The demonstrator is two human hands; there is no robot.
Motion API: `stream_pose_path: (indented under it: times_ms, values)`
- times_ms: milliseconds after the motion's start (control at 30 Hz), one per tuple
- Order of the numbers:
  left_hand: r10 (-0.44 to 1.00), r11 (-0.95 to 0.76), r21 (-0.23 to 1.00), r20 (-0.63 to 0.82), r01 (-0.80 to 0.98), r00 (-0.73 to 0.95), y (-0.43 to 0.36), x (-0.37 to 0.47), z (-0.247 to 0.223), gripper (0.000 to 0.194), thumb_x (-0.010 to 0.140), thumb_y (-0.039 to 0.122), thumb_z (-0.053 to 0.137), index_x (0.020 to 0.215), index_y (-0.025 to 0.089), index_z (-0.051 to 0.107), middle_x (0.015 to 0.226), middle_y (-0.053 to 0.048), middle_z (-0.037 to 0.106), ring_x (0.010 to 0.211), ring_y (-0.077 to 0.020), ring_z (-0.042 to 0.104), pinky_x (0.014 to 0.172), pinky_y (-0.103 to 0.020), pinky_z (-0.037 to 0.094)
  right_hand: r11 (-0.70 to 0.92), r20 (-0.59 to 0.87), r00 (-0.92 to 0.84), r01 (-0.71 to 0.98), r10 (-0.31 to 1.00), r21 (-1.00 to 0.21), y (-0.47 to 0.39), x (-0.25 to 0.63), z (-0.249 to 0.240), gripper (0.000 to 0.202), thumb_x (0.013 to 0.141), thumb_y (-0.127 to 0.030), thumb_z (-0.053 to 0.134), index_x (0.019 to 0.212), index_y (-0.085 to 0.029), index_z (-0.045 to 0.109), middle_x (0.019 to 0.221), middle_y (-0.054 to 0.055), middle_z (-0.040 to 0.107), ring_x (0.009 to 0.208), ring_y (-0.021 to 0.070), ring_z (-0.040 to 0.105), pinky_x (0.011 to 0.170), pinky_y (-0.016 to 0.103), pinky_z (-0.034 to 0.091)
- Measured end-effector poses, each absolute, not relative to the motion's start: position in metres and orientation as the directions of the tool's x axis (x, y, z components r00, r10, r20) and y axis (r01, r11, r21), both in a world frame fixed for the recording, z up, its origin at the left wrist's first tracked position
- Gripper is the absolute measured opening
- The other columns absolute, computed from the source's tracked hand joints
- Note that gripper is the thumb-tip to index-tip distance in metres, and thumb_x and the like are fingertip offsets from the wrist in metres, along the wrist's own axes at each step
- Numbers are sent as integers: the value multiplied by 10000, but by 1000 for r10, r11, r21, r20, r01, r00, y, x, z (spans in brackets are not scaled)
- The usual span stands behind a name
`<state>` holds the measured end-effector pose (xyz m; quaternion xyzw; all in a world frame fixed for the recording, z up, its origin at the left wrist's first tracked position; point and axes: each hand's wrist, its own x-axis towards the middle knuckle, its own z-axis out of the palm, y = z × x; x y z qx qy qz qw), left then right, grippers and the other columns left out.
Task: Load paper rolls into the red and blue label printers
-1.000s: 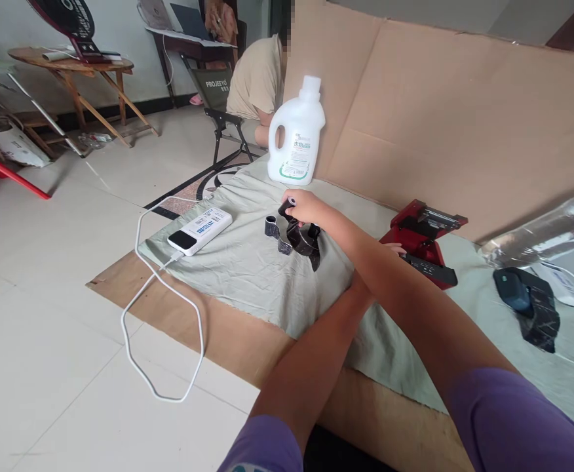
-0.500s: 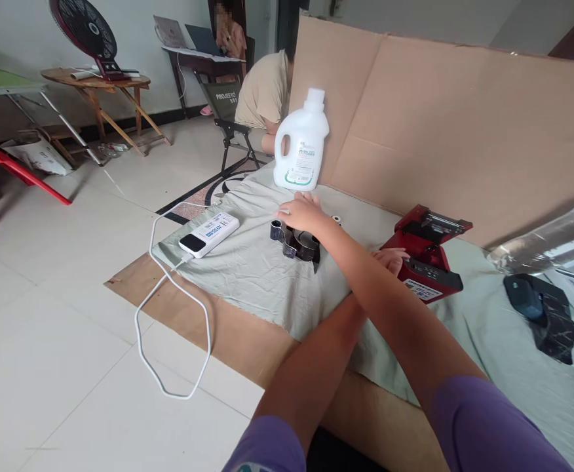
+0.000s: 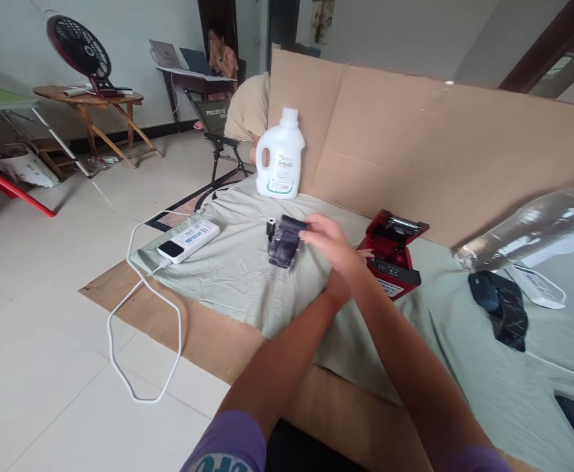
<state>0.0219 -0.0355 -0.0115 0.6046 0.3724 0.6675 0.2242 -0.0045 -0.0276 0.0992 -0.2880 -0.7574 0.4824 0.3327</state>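
Note:
My right hand (image 3: pixel 329 239) reaches across to the left and pinches the edge of a crumpled dark strip (image 3: pixel 284 244), which looks glossy. Just left of that strip stands a small black roll with a white end (image 3: pixel 270 226). Crossed under my right forearm, my left hand (image 3: pixel 364 254) has its stretched fingers against the left side of a red device (image 3: pixel 395 278). Most of that hand is hidden by the right wrist. The device's lid is raised and tilted back.
A white jug (image 3: pixel 282 160) stands before a cardboard wall (image 3: pixel 405 131). On the cloth lie a white power bank (image 3: pixel 189 241) with a looped cable, a dark pouch-like item (image 3: pixel 500 308) and a clear plastic roll (image 3: pixel 527 223). Two people sit behind, near a folding chair (image 3: pixel 215 118).
My right hand has gone from above the dark strip to its right side and now grips it; the strip is lifted and bunched. The whole view has shifted, moving things left and slightly down.

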Motion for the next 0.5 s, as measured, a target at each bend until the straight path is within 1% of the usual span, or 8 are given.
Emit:
stream_pose_path:
  times_ms: [67,133,200,267,300,367,433,500]
  values:
    - [751,-613,767,640,188,-163,-36,22,-13,392,1052,417,329,1137,232,664,1236,-109,705,1216,-276,625,1110,-486,458,315,224,-513,97,829,-944,-20,54,115,260,739,-381,678,926,-200,668,700,-18,598,702,159,596,706,292,480]
    - [751,-600,763,641,240,-159,-39,21,-12,355,1048,394,365,1137,233,669,1235,-93,705,1225,-262,615,1111,-466,451,275,206,-420,110,884,-955,-9,113,126,264,744,-417,690,895,-202,693,671,-16,573,655,153,566,659,291,466]
    - [757,-587,762,636,273,-150,-42,21,-10,325,1044,367,389,1151,240,669,1257,-77,699,1229,-239,608,1110,-432,448,259,193,-315,184,929,-948,4,165,128,280,714,-417,725,888,-198,714,683,-1,599,668,162,573,666,303,470]
    - [770,-563,771,620,296,-149,-46,21,-8,313,1040,358,403,1175,252,665,1278,-67,691,1225,-226,605,1096,-411,456,252,179,-247,306,952,-918,19,202,122,283,680,-390,747,883,-193,731,749,25,664,744,188,609,726,326,488]
    - [778,-550,777,610,306,-151,-47,21,-7,316,1040,360,403,1192,256,660,1290,-65,685,1228,-224,602,1088,-406,460,250,168,-236,376,957,-892,26,214,117,271,681,-374,741,880,-190,737,792,37,692,785,201,623,760,338,493]
    - [789,-527,781,596,335,-148,-49,22,-6,324,1037,366,401,1222,263,646,1310,-66,673,1236,-225,594,1073,-404,470,239,126,-241,527,962,-816,37,226,105,236,722,-347,701,882,-180,749,842,55,722,823,217,637,792,351,493]
    - [792,-517,767,597,380,-126,-51,23,-6,329,1033,365,400,1246,266,631,1333,-70,657,1245,-226,584,1064,-404,475,232,81,-249,668,965,-707,46,224,94,221,784,-315,646,901,-168,762,849,68,728,819,226,646,787,349,491]
    - [782,-518,728,616,448,-96,-52,24,-5,336,1025,367,413,1271,263,617,1395,-78,614,1282,-234,550,1078,-413,462,232,63,-243,773,968,-591,51,215,86,242,831,-289,610,952,-163,777,895,89,734,871,245,656,815,352,490]
